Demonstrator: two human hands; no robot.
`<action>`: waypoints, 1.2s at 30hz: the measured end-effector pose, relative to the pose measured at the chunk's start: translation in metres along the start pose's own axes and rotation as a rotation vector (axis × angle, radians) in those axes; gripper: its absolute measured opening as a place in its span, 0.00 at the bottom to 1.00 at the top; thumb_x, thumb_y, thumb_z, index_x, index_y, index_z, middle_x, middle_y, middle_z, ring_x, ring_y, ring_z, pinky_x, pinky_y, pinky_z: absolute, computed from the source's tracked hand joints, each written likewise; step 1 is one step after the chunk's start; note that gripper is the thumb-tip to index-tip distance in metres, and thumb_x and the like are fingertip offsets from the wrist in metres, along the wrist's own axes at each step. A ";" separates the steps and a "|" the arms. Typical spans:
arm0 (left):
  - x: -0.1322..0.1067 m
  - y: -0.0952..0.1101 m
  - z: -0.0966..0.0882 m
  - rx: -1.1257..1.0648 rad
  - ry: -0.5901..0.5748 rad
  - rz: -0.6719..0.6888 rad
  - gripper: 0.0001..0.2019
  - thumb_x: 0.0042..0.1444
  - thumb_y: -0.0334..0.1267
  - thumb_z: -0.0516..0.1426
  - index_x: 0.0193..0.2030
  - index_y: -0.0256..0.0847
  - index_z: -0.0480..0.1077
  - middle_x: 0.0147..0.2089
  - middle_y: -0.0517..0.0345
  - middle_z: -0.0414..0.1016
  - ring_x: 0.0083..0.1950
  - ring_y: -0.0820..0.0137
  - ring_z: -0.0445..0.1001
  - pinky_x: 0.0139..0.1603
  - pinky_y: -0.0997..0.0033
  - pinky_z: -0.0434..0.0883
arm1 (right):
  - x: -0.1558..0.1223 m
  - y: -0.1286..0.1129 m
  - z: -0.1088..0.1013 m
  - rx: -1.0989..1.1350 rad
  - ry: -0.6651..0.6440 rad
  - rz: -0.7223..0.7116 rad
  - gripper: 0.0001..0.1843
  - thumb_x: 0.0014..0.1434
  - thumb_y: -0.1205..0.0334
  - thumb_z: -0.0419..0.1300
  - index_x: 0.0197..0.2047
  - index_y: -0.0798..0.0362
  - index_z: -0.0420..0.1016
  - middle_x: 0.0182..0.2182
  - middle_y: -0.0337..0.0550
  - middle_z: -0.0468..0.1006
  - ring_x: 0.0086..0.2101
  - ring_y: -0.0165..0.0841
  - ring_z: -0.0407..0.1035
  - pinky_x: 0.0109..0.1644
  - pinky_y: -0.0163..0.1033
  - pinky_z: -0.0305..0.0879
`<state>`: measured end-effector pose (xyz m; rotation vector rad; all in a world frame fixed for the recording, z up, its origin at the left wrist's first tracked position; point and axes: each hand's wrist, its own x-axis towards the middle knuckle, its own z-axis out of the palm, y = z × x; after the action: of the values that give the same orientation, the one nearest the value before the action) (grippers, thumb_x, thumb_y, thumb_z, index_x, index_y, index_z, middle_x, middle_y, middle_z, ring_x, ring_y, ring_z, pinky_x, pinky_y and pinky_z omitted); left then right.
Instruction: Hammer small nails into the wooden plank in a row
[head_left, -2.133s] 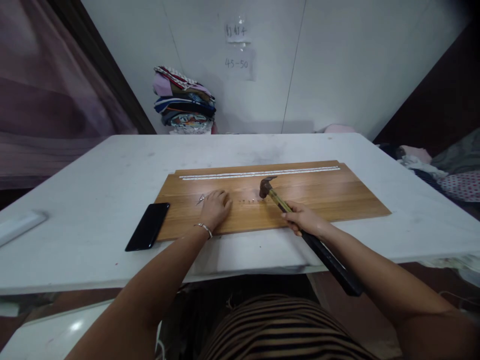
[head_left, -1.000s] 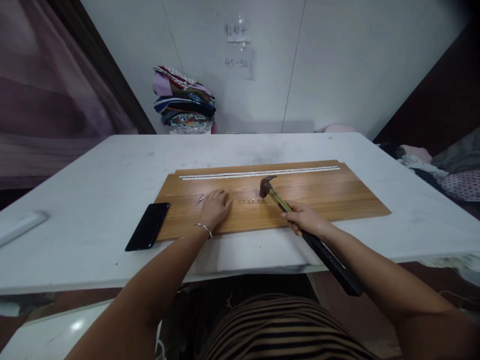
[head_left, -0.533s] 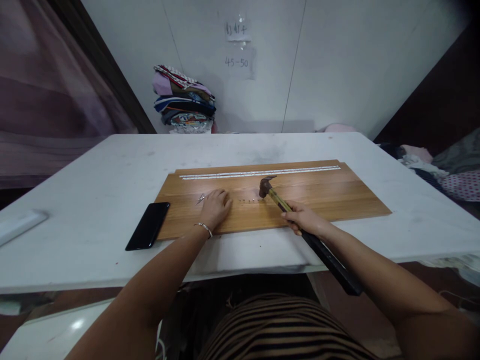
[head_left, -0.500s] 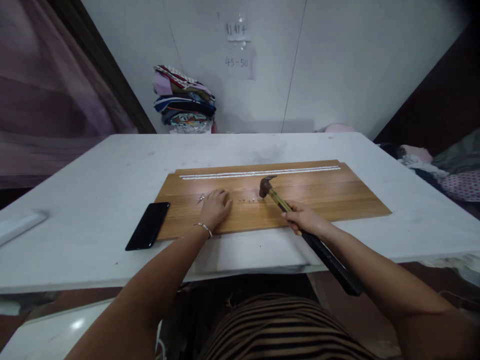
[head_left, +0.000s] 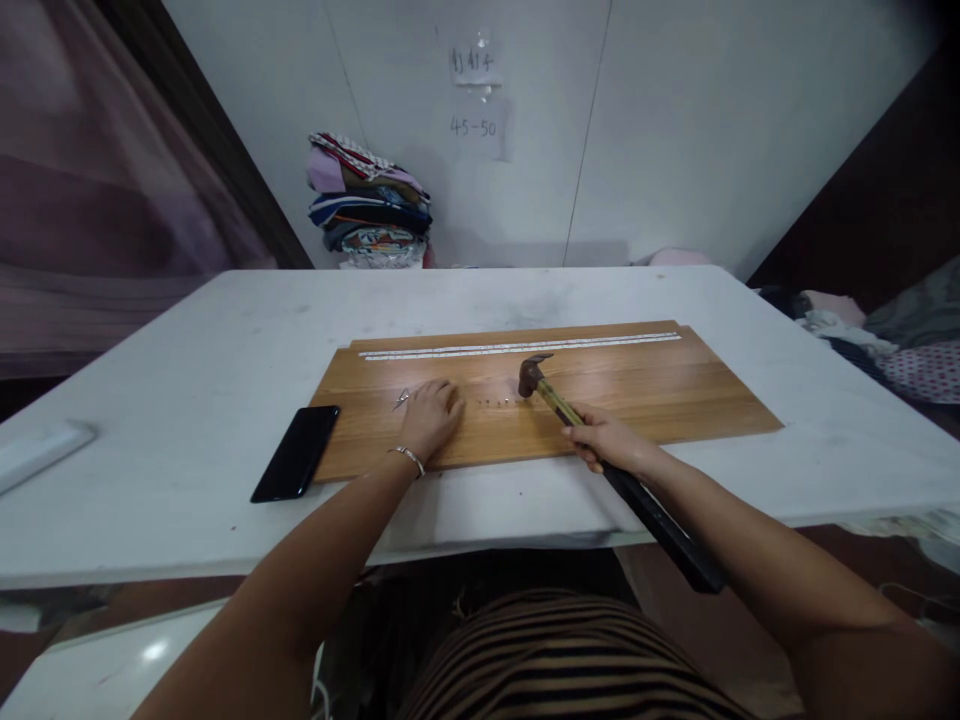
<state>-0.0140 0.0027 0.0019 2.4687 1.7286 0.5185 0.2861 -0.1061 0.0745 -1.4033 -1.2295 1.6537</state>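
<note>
A wooden board [head_left: 675, 390] lies flat on the white table [head_left: 187, 400]. My right hand [head_left: 611, 438] is closed around the handle of a hammer [head_left: 551, 395], whose metal head rests on the board beside a short row of small nails [head_left: 491, 403]. My left hand [head_left: 431, 412] lies palm down on the board left of the nails, fingers spread flat. A few loose nails [head_left: 402, 398] lie just left of its fingertips. A pale ruler strip [head_left: 517, 346] runs along the board's far edge.
A black phone [head_left: 295, 452] lies on the table against the board's left end. A white object [head_left: 41, 447] sits at the table's far left edge. Folded cloths [head_left: 367, 200] are stacked by the wall behind. More fabric [head_left: 900, 340] lies at the right.
</note>
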 end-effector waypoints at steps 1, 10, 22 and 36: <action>0.000 0.000 0.000 -0.001 0.001 0.001 0.14 0.67 0.42 0.52 0.49 0.42 0.77 0.58 0.45 0.78 0.62 0.55 0.72 0.66 0.53 0.65 | 0.000 0.000 0.000 0.001 0.002 -0.004 0.24 0.49 0.59 0.63 0.50 0.51 0.68 0.18 0.24 0.62 0.14 0.24 0.55 0.14 0.31 0.53; 0.000 0.001 -0.001 -0.003 0.000 -0.004 0.14 0.67 0.42 0.53 0.49 0.40 0.77 0.58 0.44 0.78 0.62 0.55 0.72 0.66 0.54 0.65 | 0.000 0.001 0.000 -0.005 -0.001 0.010 0.20 0.49 0.59 0.62 0.46 0.50 0.67 0.18 0.24 0.61 0.14 0.24 0.54 0.14 0.31 0.52; 0.000 0.002 -0.003 0.011 0.005 0.005 0.13 0.67 0.42 0.53 0.49 0.42 0.77 0.57 0.46 0.78 0.61 0.56 0.73 0.65 0.54 0.66 | -0.001 -0.001 0.001 -0.003 0.011 -0.009 0.25 0.48 0.58 0.62 0.50 0.51 0.67 0.17 0.23 0.61 0.14 0.25 0.53 0.14 0.31 0.53; 0.000 -0.002 0.001 0.014 0.009 0.003 0.14 0.67 0.42 0.53 0.50 0.40 0.77 0.59 0.44 0.77 0.62 0.55 0.72 0.66 0.53 0.64 | -0.001 -0.003 0.002 -0.015 0.014 -0.002 0.26 0.49 0.59 0.61 0.52 0.51 0.67 0.18 0.24 0.62 0.14 0.24 0.54 0.14 0.31 0.53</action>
<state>-0.0151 0.0034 0.0002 2.4825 1.7381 0.5202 0.2845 -0.1068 0.0774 -1.4195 -1.2371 1.6342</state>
